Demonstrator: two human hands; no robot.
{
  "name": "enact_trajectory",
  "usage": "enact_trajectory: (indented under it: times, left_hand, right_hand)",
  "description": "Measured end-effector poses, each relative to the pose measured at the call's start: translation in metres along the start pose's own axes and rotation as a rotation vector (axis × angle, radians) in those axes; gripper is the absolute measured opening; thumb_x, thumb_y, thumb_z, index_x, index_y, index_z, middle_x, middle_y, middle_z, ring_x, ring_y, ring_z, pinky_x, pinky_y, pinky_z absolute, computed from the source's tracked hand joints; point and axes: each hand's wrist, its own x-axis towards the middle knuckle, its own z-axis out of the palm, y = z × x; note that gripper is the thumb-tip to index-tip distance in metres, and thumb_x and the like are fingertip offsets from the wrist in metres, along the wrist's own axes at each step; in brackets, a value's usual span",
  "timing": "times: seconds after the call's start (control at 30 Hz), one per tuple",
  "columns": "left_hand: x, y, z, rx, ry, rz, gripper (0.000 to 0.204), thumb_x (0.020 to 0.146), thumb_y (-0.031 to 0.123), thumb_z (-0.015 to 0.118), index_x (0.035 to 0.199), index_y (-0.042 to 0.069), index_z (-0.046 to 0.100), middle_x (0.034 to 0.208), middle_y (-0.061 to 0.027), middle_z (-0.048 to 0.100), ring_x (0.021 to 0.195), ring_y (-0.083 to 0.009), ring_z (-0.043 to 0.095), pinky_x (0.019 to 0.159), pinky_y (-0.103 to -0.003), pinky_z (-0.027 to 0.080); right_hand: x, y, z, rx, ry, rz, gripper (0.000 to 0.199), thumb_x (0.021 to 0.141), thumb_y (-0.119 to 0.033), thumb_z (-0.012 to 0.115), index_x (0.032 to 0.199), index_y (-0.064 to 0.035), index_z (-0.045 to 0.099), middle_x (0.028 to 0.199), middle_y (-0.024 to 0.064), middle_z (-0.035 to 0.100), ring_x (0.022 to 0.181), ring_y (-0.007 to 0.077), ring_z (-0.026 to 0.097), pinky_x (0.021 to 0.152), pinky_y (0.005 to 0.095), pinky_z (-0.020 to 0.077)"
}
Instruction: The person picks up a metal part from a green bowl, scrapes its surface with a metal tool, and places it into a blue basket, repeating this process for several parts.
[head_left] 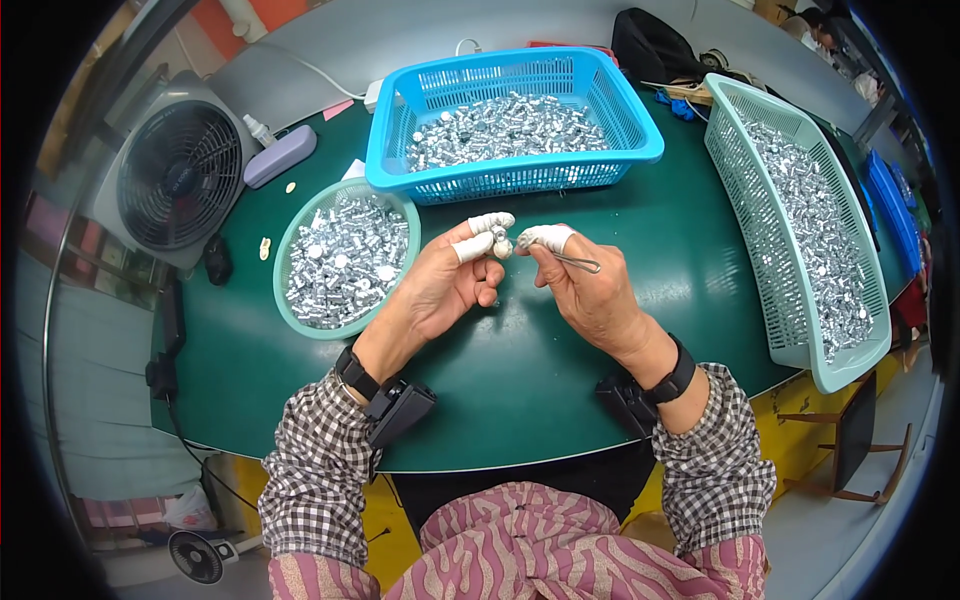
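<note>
White tape wraps the fingertips of both my hands. Over the middle of the table, my left hand (440, 290) pinches a small silvery metal part (499, 234) between thumb and fingers. Just to its right, my right hand (600, 290) is closed on a thin metal tool with a looped end (580, 263); the tool's tip is hidden by the fingers. The fingertips of the two hands nearly meet. Left of my left hand stands a round pale green basket (283, 262) full of similar small metal parts.
Behind my hands is a blue basket (515, 182) of metal parts; a long pale green basket (765, 270) of them stands at right. A box fan (180, 175), a purple case (280, 157) and a white bottle (258, 130) are at left. The table (500, 400) is green.
</note>
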Motion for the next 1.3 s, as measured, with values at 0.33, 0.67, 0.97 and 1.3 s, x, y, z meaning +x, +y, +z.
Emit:
enact_trajectory:
  times: [0.33, 0.67, 0.97, 1.3]
  left_hand:
    - [-0.001, -0.001, 0.006, 0.028, 0.049, 0.016, 0.024, 0.094, 0.015, 0.048, 0.115, 0.004, 0.051, 0.088, -0.0037, 0.057, 0.065, -0.0109, 0.056, 0.049, -0.025, 0.049]
    - [-0.002, -0.007, 0.004, 0.11, 0.02, 0.092, 0.023, 0.094, 0.019, 0.05, 0.113, 0.004, 0.051, 0.089, -0.0033, 0.058, 0.067, -0.0088, 0.057, 0.049, -0.023, 0.05]
    - [-0.002, -0.007, 0.01, 0.118, 0.053, 0.088, 0.019, 0.094, 0.015, 0.049, 0.109, 0.004, 0.052, 0.086, -0.0043, 0.055, 0.064, -0.01, 0.055, 0.046, -0.023, 0.047]
    - [-0.004, -0.006, 0.012, 0.122, 0.047, 0.05, 0.019, 0.094, 0.016, 0.049, 0.109, 0.005, 0.052, 0.084, -0.0033, 0.055, 0.063, -0.0094, 0.054, 0.045, -0.023, 0.046]
  right_hand:
    - [-0.002, 0.003, 0.003, -0.028, -0.062, 0.016, 0.01, 0.087, -0.001, 0.056, 0.097, 0.0017, 0.058, 0.082, 0.0098, 0.063, 0.055, 0.0184, 0.062, 0.047, 0.0275, 0.0484]
    - [0.002, 0.0, -0.001, 0.168, -0.056, 0.158, 0.012, 0.091, -0.005, 0.053, 0.093, 0.0041, 0.06, 0.085, 0.0089, 0.065, 0.061, 0.0161, 0.061, 0.052, 0.0264, 0.0484]
    - [0.003, -0.007, 0.0, 0.226, 0.013, 0.299, 0.026, 0.094, -0.011, 0.05, 0.08, 0.0055, 0.064, 0.079, 0.0086, 0.068, 0.064, 0.0151, 0.06, 0.057, 0.0267, 0.0485]
    - [0.011, -0.006, -0.006, 0.238, 0.006, 0.286, 0.024, 0.094, -0.011, 0.05, 0.083, 0.0049, 0.063, 0.077, 0.0088, 0.067, 0.06, 0.0163, 0.06, 0.057, 0.0264, 0.0481]
